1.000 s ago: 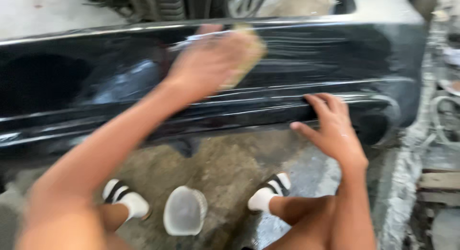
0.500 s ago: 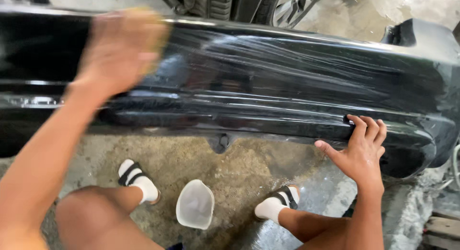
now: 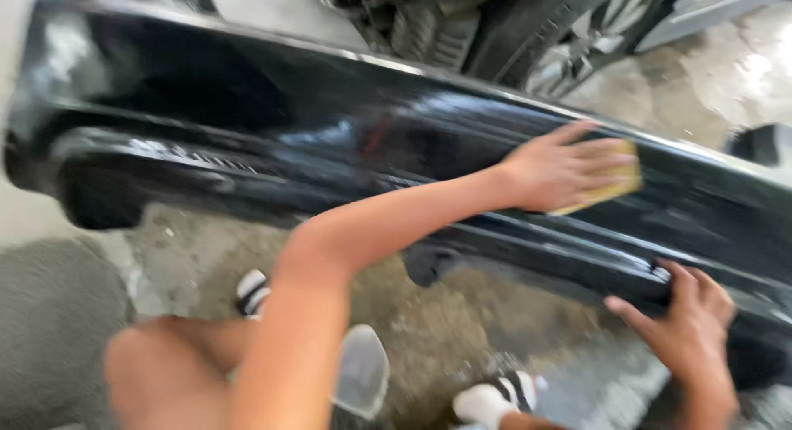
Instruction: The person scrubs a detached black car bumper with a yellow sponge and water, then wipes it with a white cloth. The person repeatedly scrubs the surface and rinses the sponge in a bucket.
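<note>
Across the wet black bumper (image 3: 330,141) our left hand (image 3: 561,170) has swept the yellow sponge (image 3: 615,183) from the far left to the right, pressing it flat. Our right hand (image 3: 685,323) still curls its grip over the lower lip, so we judge the wiping well under way.

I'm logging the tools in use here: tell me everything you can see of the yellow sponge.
The sponge is a flat yellow pad, soft-looking and blurred, mostly hidden under the left hand. Only its right edge and lower rim show past the fingers. It lies pressed flat against the glossy, wet-looking black bumper, on its upper face right of the middle. Nothing else touches it.
</note>
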{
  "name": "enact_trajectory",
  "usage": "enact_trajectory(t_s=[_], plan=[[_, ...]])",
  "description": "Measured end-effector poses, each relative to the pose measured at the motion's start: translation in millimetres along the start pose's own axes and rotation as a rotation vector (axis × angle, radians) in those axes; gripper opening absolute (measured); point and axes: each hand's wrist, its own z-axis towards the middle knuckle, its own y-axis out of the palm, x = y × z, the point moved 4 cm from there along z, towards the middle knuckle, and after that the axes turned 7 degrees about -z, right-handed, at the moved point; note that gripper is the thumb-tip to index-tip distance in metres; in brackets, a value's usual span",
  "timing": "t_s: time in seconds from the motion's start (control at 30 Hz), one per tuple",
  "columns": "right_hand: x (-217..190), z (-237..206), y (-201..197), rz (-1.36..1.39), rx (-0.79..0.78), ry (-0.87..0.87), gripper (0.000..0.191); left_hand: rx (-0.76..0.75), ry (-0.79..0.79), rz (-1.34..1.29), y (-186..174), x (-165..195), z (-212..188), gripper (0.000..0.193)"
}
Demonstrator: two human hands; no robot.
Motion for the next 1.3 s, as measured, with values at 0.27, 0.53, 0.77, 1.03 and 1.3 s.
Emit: enact_trajectory(t_s=[0.27, 0.53, 0.77, 1.03, 1.3], plan=[[3.0, -2.2, 23.1, -0.593, -0.047, 0.004, 0.102, -0.254, -0.808, 0.207, -175.9, -132.4, -348.2, 0.079], [-6.1, -7.5, 15.6, -0.205, 0.151, 0.070, 0.107, -0.211, -0.752, 0.392, -177.8, -128.2, -362.1, 0.066], [-19.3, -13.5, -2.6, -0.089, 0.187, 0.048, 0.095, 0.072, -0.087, -0.216, -83.4, -24.7, -120.3, 0.060], [-25.3, -3.7, -15.3, -0.033, 0.126, 0.089, 0.097, 0.115, -0.020, -0.035, -69.8, 10.2, -44.8, 0.076], [-25.6, -6.2, -11.0, -0.091, 0.092, 0.101, 0.098, 0.020, -0.328, 0.194, -127.5, -65.0, -206.4, 0.066]])
